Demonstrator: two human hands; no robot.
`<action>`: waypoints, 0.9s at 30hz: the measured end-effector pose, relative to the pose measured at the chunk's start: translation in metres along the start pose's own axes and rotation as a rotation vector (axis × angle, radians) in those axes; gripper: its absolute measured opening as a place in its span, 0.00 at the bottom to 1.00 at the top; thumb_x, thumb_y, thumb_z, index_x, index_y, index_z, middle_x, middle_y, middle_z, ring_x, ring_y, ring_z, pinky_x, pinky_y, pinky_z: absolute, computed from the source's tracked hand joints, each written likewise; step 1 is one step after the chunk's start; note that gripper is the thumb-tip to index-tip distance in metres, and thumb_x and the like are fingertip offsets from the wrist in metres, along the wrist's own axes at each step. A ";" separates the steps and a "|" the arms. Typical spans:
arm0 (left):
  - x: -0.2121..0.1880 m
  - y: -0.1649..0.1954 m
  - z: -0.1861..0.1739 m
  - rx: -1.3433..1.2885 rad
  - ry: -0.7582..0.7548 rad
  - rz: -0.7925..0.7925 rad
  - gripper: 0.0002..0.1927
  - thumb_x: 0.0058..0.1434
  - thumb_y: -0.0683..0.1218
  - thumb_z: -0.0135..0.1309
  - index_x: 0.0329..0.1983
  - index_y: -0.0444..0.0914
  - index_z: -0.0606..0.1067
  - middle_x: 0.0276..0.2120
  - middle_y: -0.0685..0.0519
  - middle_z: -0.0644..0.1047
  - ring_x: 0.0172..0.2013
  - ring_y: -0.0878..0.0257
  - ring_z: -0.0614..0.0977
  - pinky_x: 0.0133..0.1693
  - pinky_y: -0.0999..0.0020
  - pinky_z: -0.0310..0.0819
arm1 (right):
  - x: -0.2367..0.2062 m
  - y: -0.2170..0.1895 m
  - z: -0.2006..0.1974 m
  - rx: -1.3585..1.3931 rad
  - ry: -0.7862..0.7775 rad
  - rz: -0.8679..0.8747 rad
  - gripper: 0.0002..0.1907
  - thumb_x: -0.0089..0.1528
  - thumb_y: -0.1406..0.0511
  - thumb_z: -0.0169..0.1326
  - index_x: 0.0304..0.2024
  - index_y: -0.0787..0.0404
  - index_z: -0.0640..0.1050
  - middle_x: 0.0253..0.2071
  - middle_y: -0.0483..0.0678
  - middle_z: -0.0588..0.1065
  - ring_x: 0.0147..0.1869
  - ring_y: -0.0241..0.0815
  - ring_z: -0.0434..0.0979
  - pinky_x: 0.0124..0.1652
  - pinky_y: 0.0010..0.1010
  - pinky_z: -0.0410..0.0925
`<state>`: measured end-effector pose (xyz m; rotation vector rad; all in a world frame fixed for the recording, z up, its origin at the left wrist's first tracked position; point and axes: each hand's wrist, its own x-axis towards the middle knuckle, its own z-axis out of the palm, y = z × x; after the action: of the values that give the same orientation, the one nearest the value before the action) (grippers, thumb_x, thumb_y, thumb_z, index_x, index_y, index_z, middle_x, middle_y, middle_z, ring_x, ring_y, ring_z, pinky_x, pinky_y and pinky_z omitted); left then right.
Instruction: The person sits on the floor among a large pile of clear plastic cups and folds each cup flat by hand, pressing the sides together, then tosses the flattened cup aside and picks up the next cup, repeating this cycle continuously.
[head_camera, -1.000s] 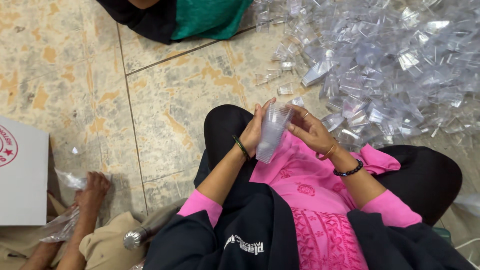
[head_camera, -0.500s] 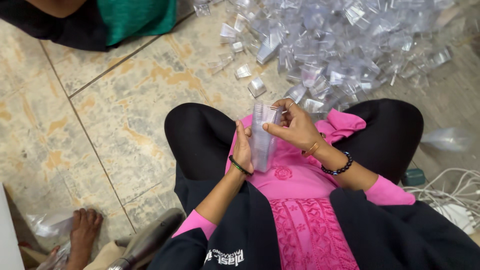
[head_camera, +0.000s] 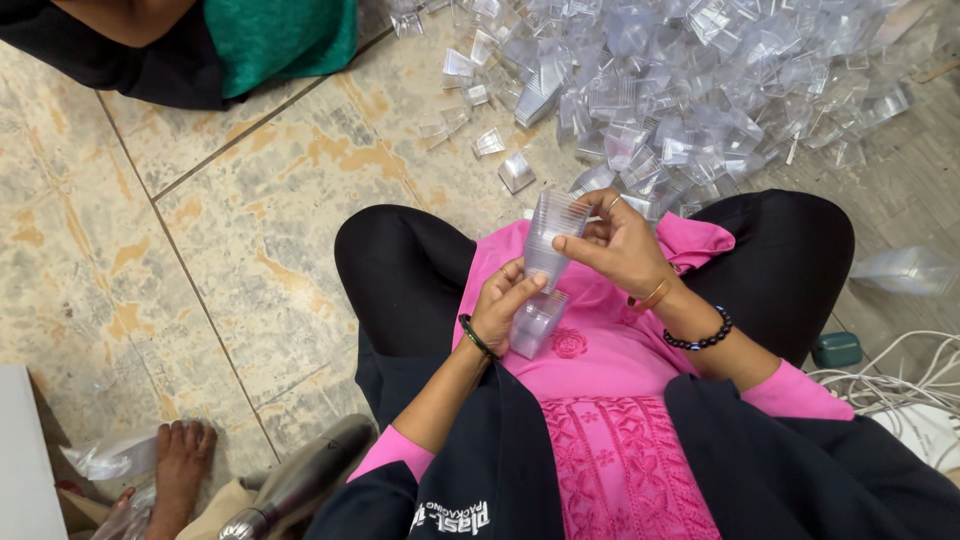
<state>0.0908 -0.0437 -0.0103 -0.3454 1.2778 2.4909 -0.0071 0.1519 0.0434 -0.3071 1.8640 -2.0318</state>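
Observation:
I sit cross-legged on a tiled floor in a pink tunic. Both hands hold a stack of clear plastic cups (head_camera: 546, 270) over my lap. My left hand (head_camera: 503, 305), with a dark bangle at the wrist, grips the stack's lower part from the left. My right hand (head_camera: 618, 243), wearing a gold bangle and a black bead bracelet, holds the upper end, fingers at the topmost cup's rim. A big heap of loose clear plastic cups (head_camera: 690, 90) lies on the floor just beyond my knees.
Another person in green and black (head_camera: 230, 45) sits at the top left. A second person's bare foot (head_camera: 180, 460) rests at the bottom left by a crumpled plastic bag (head_camera: 105, 458). White cables (head_camera: 900, 385) and a small green object (head_camera: 836, 349) lie at the right.
The view has shifted, so the heap sits higher and nearer the middle. The stack has tilted from upright to a slant, its lower end down by my lap, with my left hand lower on it.

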 end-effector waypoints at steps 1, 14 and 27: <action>-0.002 -0.001 -0.001 -0.013 -0.009 -0.011 0.20 0.65 0.46 0.60 0.57 0.33 0.74 0.44 0.51 0.80 0.41 0.67 0.82 0.44 0.70 0.79 | -0.003 0.000 0.000 -0.029 0.010 -0.005 0.22 0.58 0.69 0.66 0.51 0.63 0.70 0.46 0.44 0.74 0.38 0.25 0.73 0.36 0.18 0.69; -0.006 -0.024 -0.001 0.024 0.174 -0.192 0.53 0.66 0.77 0.22 0.62 0.27 0.71 0.45 0.42 0.79 0.42 0.59 0.82 0.45 0.65 0.79 | -0.027 0.027 -0.002 -0.033 -0.009 0.133 0.21 0.59 0.68 0.64 0.51 0.64 0.71 0.46 0.44 0.75 0.42 0.28 0.77 0.40 0.19 0.73; -0.019 -0.025 0.003 0.324 0.254 -0.085 0.56 0.64 0.77 0.18 0.61 0.26 0.73 0.51 0.40 0.79 0.52 0.57 0.80 0.56 0.66 0.71 | -0.050 0.031 0.008 -0.289 -0.129 0.066 0.43 0.51 0.61 0.72 0.61 0.63 0.62 0.57 0.51 0.71 0.57 0.37 0.75 0.54 0.31 0.71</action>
<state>0.1182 -0.0307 -0.0202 -0.6332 1.6963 2.1728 0.0457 0.1631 0.0175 -0.4352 2.0550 -1.6577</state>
